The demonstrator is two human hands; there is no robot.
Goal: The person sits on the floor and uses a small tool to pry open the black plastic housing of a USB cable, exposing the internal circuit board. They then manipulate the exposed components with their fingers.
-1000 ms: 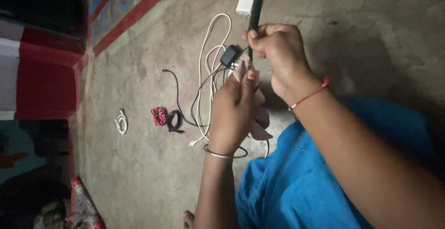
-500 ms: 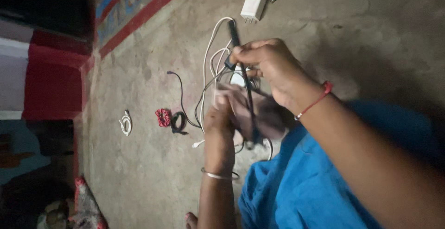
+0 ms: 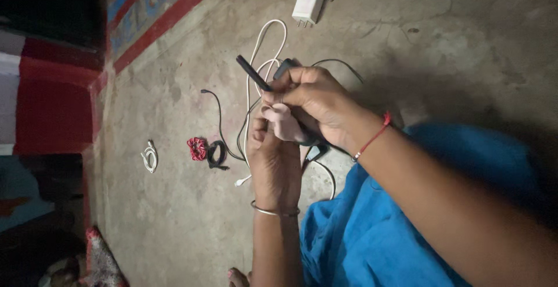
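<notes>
My right hand (image 3: 317, 98) grips a thin black stick-like tool (image 3: 253, 72) whose tip points up and to the left. Just below it, my left hand (image 3: 273, 153) pinches a small pale object (image 3: 286, 125) against the right hand's fingers; what that object is I cannot tell. Both hands hover above a tangle of white and black cables (image 3: 261, 60) lying on the concrete floor. A silver bangle sits on my left wrist and a red thread on my right wrist.
A white charger block (image 3: 307, 4) lies at the top. Left of the hands lie a red scrunchie (image 3: 196, 147), a black coiled cable (image 3: 216, 154) and a small white coiled cable (image 3: 150, 156). Blue cloth (image 3: 372, 235) covers my lap. A red-edged mat borders the left.
My hands have drawn closer to the camera. The black tool has swung from pointing down across my hand to pointing up-left. The left hand has risen to meet the right.
</notes>
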